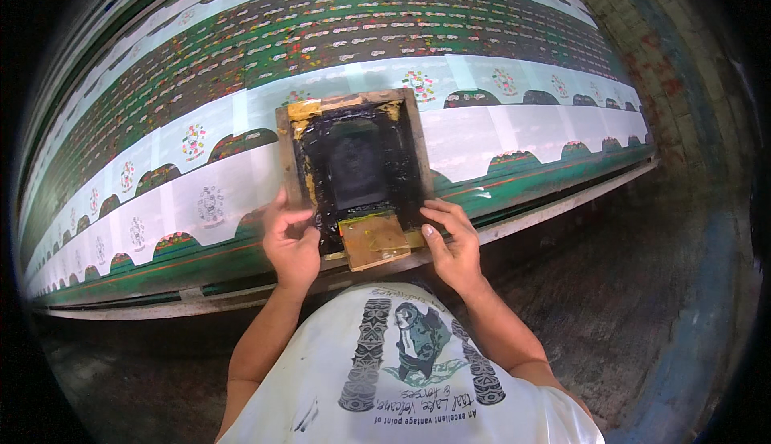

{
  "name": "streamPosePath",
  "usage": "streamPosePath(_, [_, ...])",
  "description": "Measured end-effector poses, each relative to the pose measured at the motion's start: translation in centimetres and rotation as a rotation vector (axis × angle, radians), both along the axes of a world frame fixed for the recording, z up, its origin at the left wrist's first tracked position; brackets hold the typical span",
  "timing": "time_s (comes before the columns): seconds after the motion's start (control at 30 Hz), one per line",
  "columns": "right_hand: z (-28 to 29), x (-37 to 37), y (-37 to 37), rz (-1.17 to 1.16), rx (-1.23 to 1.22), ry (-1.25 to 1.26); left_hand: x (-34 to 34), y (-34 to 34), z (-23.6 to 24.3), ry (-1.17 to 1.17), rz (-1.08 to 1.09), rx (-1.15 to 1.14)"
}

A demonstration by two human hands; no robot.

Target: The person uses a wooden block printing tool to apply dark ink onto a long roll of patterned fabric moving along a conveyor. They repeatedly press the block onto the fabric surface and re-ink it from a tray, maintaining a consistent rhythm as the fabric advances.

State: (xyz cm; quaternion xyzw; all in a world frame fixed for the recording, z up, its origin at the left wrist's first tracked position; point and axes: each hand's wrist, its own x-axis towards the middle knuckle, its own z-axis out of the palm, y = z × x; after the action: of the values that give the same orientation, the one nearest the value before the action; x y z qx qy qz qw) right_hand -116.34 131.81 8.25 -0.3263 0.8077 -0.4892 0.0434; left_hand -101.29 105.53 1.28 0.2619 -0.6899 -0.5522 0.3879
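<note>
A wooden screen-printing frame [287, 151], with a dark ink-smeared mesh and yellowish patches along its inner border, lies over white printed pieces on the long table. A flat tan squeegee-like block [375, 243] rests across its near end, over some dark ink. My left hand [291, 243] grips the frame's lower left side, fingers bent round the edge. My right hand [450, 243] holds the lower right side, thumb toward the block. What lies beneath the frame is hidden.
Rows of white pieces [482, 127] with printed motifs run along the green table [530, 174], beside paint-spotted dark strips. A pale rail [566, 203] follows the near edge. My torso in a white printed shirt is below, above a dark floor [610, 283]. A block wall [658, 83] stands right.
</note>
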Motion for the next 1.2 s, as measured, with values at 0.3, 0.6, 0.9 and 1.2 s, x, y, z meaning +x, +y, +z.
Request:
streamPosePath(0.3, [-0.8,-10.4,10.9,0.006,-0.018,0.092,-10.4,11.2,0.4,-0.034,0.005,-0.101])
streamPosePath(0.6, [0.4,-14.7,14.7,0.198,0.028,0.334,-15.3,16.1,-0.9,-0.020,0.030,0.064])
streamPosePath(0.9, [2.6,-14.7,11.7,0.561,0.276,0.513,-16.4,16.7,-0.7,-0.048,-0.006,0.074])
streamPosePath(1.2, [8.7,-20.3,7.3,0.779,0.465,0.574,-15.9,15.1,-1.2,-0.143,-0.039,0.148])
